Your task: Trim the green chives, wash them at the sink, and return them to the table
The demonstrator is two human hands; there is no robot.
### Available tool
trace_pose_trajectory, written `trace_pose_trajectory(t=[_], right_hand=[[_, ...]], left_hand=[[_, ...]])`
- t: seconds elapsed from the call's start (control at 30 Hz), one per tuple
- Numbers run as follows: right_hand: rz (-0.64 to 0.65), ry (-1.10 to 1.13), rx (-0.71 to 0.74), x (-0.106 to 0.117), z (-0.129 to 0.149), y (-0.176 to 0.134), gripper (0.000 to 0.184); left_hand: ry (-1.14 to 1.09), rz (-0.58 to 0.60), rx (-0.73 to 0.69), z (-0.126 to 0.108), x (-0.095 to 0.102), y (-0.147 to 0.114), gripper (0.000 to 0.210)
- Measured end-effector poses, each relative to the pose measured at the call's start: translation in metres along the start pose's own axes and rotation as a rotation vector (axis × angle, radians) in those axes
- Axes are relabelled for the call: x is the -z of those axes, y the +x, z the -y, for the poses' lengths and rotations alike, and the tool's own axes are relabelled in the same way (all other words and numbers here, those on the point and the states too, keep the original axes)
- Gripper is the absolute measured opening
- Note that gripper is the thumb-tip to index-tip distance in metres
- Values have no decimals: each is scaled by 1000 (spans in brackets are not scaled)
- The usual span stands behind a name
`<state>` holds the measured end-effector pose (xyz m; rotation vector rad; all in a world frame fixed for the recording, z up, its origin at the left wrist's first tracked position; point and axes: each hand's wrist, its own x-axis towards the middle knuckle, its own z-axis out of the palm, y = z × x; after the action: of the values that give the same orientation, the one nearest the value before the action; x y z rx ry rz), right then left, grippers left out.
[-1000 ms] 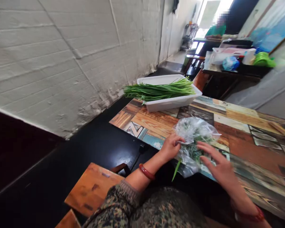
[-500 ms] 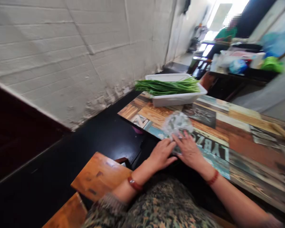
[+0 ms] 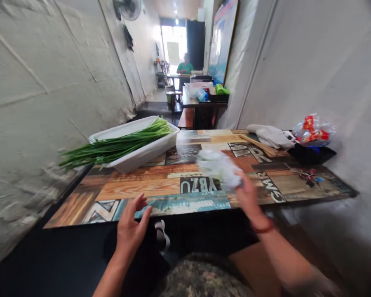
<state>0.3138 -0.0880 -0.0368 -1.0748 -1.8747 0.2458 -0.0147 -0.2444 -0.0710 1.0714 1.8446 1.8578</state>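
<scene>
A clear plastic bag (image 3: 218, 167), blurred by motion, is gripped at its near right end by my right hand (image 3: 247, 194), over the middle of the table (image 3: 136, 187). My left hand (image 3: 132, 222) hovers at the table's front edge, its fingers apart and nothing in them. Long green stalks, perhaps garlic chives (image 3: 120, 144), lie across a white plastic tub (image 3: 142, 156) on the table's left part, their leafy ends hanging past its left side. What the bag holds, if anything, I cannot make out.
At the table's right lie a pale cloth (image 3: 273, 136), wooden sticks (image 3: 259, 144), red-handled scissors (image 3: 306, 173) and a clear bag with red packets (image 3: 315, 130). Farther back, a person in green (image 3: 184, 68) sits behind another loaded table (image 3: 200, 101). Walls flank both sides.
My view has swung to the right. My hands, earlier together on the bag, are now apart: the left has let go, and the right has carried the bag rightward.
</scene>
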Motion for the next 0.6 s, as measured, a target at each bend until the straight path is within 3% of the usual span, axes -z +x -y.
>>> trace_pose_trajectory(t=[0.03,0.13,0.2,0.23,0.3,0.47,0.53,0.6], right_hand=[[-86,-69,-13,25,-30,-7,36],[27,-270,32,66,-109,-32,39],[114,-352,38,60,-133,-43,41],[162,-359,75,48,-132,-46,44],[276,-318,186,10,-105,-42,51],[559,-64,464,-97,26,-4,64],[639,36,524,-126,67,16,63],[640,131,505,-141,89,34,57]], left_hand=[[8,11,2,7,0,6,44],[-14,29,75,28,2,23,46],[-77,27,147,38,5,34,53],[-125,21,181,40,7,40,57],[-218,-16,240,44,13,55,63],[-273,-234,322,40,29,103,61],[-295,-271,324,33,28,119,58],[-364,-245,348,25,23,128,51]])
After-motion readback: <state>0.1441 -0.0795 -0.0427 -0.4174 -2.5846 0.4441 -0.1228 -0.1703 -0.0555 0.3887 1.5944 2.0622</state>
